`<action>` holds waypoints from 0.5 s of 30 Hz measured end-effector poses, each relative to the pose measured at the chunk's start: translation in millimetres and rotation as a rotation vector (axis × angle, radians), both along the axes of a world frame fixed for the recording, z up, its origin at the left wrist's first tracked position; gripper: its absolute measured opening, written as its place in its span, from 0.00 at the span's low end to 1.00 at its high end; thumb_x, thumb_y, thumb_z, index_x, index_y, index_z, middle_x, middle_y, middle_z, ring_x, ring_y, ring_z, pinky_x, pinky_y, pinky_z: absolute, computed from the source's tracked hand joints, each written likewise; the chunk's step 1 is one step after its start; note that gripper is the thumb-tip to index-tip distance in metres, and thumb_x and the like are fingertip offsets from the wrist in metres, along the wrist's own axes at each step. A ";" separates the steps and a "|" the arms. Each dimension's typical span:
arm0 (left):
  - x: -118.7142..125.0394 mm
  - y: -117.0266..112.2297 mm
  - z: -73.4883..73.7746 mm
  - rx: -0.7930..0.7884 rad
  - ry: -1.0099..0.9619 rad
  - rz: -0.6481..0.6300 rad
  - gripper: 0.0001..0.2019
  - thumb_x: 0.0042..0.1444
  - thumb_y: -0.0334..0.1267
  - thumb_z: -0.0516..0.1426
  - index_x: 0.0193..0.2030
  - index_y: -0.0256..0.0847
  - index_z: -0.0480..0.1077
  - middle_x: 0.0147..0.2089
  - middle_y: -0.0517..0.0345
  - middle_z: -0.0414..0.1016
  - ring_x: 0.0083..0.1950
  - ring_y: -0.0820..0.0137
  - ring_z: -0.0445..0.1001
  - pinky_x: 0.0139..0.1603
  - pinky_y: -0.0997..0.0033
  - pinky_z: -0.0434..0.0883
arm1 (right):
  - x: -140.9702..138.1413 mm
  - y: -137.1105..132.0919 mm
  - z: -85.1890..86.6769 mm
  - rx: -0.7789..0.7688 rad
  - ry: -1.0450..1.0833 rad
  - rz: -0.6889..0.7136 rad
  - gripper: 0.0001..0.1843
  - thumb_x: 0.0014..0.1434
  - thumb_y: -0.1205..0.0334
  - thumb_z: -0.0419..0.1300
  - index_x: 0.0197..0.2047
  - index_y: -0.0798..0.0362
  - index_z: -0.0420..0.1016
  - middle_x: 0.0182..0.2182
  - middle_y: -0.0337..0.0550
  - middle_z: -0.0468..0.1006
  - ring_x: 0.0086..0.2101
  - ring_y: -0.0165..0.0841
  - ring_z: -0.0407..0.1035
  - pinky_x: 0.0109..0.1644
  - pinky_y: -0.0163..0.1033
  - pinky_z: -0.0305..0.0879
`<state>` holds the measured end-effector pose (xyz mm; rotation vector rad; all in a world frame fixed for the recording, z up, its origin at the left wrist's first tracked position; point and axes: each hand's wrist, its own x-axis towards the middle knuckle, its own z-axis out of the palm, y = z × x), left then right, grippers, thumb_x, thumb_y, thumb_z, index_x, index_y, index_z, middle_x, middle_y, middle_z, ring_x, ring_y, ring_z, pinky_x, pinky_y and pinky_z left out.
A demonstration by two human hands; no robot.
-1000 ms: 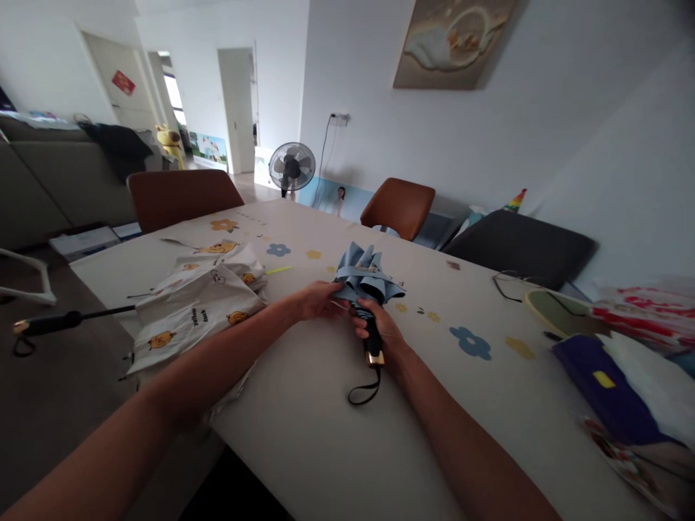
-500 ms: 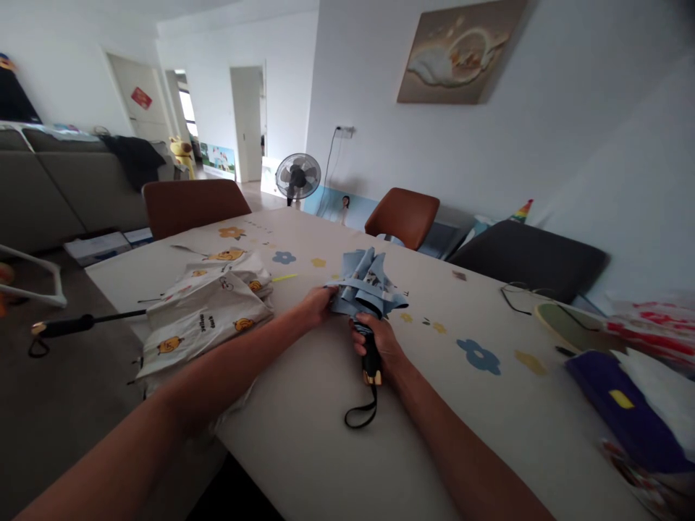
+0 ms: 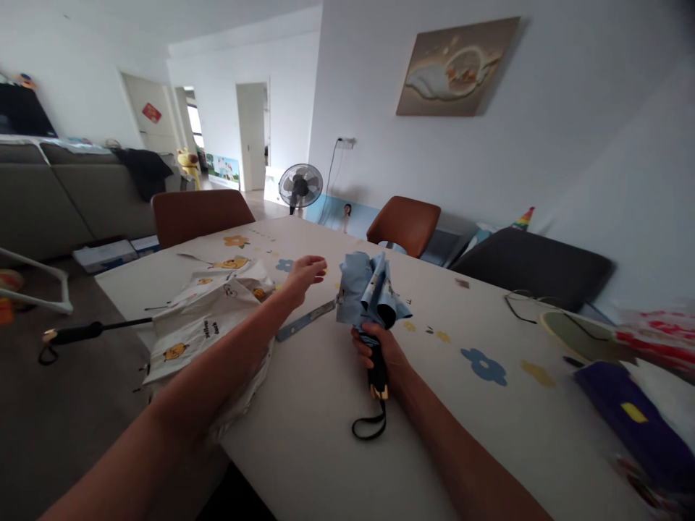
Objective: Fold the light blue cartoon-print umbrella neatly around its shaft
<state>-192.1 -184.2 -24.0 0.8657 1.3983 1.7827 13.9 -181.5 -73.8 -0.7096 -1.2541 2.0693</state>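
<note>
My right hand (image 3: 380, 352) is closed round the black handle of a folded light-blue umbrella (image 3: 371, 289), which stands tilted up off the table (image 3: 326, 441). The handle's black wrist loop (image 3: 370, 427) hangs down onto the tabletop. The umbrella's blue closing strap (image 3: 304, 322) trails out to the left across the table. My left hand (image 3: 307, 271) hovers above that strap, left of the canopy, with its fingers loosely bent and nothing in them. A white umbrella with yellow duck prints (image 3: 211, 318) lies left of my left arm, its black handle (image 3: 81, 333) sticking out past the table edge.
Two brown chairs (image 3: 200, 213) (image 3: 405, 221) stand at the far side. A dark cushion (image 3: 535, 264), a cable, a pale plate (image 3: 575, 329), a purple box (image 3: 624, 412) and red-and-white packaging lie at the right. A fan (image 3: 300, 186) and a sofa (image 3: 70, 192) are behind.
My left hand has let go of the blue canopy and lifted away to the left. The closing strap now lies stretched out, and the umbrella stands more upright in my right hand.
</note>
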 end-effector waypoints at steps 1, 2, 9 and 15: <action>7.0 3.0 1.5 0.002 0.017 -0.037 0.09 0.47 0.37 0.58 0.35 0.36 0.69 0.34 0.54 0.71 0.32 0.74 0.70 0.34 0.73 0.67 | 0.2 0.3 -1.1 -0.003 0.001 0.033 0.10 0.47 0.56 0.59 0.24 0.55 0.67 0.14 0.33 0.60 0.12 0.22 0.49 0.09 0.27 0.50; 13.5 6.3 3.4 0.000 0.031 -0.053 0.11 0.47 0.39 0.59 0.36 0.36 0.69 0.33 0.54 0.71 0.31 0.74 0.69 0.33 0.73 0.66 | 0.4 0.7 -2.2 -0.010 0.012 0.064 0.10 0.47 0.57 0.59 0.24 0.55 0.67 0.13 0.33 0.59 0.12 0.22 0.49 0.09 0.27 0.50; 34.1 20.3 15.4 -0.033 -0.045 -0.087 0.07 0.44 0.36 0.61 0.27 0.36 0.67 0.24 0.60 0.67 0.25 0.76 0.64 0.27 0.74 0.63 | 0.8 1.3 -3.4 0.023 0.039 0.112 0.09 0.49 0.58 0.58 0.24 0.54 0.66 0.12 0.32 0.59 0.11 0.22 0.49 0.09 0.27 0.51; 39.6 26.4 -2.7 0.010 -0.236 -0.036 0.07 0.49 0.31 0.57 0.24 0.38 0.61 0.25 0.60 0.67 0.27 0.76 0.67 0.30 0.73 0.66 | 0.4 2.4 -4.6 0.002 0.051 0.005 0.09 0.48 0.58 0.59 0.25 0.55 0.66 0.16 0.34 0.62 0.12 0.21 0.51 0.10 0.27 0.52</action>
